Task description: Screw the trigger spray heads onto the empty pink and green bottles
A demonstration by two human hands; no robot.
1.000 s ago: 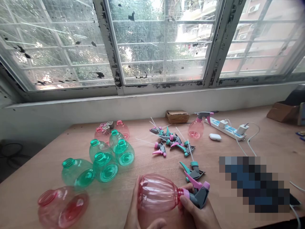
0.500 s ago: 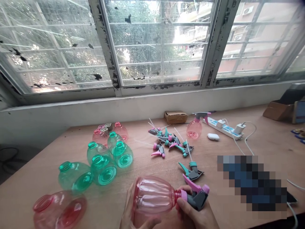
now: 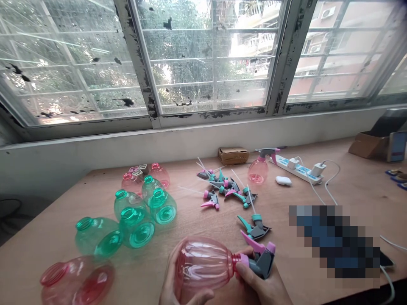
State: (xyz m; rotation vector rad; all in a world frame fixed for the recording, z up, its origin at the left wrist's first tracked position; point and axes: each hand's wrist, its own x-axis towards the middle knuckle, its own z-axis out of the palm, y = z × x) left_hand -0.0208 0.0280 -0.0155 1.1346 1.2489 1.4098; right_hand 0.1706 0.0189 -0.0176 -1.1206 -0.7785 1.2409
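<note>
A clear pink spray bottle (image 3: 205,260) lies sideways between my hands at the bottom of the view. My left hand (image 3: 171,275) is wrapped round its base end, thumb along the lower side. At the neck, my right hand (image 3: 254,281) grips the pink collar of the grey and pink spray head (image 3: 262,260), which sits on the bottle's mouth. How tightly it is screwed on I cannot tell. Just beyond lies a loose grey and teal spray head (image 3: 257,226), its tube pointing away.
Several green bottles (image 3: 138,226) and a pink bottle (image 3: 76,281) without heads stand at left. Loose spray heads (image 3: 227,184) lie mid-table. Farther back are a fitted pink spray bottle (image 3: 258,171), a cardboard box (image 3: 233,156), a power strip (image 3: 299,169) and a white earbud case (image 3: 283,181).
The spray head on the held bottle has turned slightly and shifted a little left. Both hands keep their hold. The whole view has shifted slightly.
</note>
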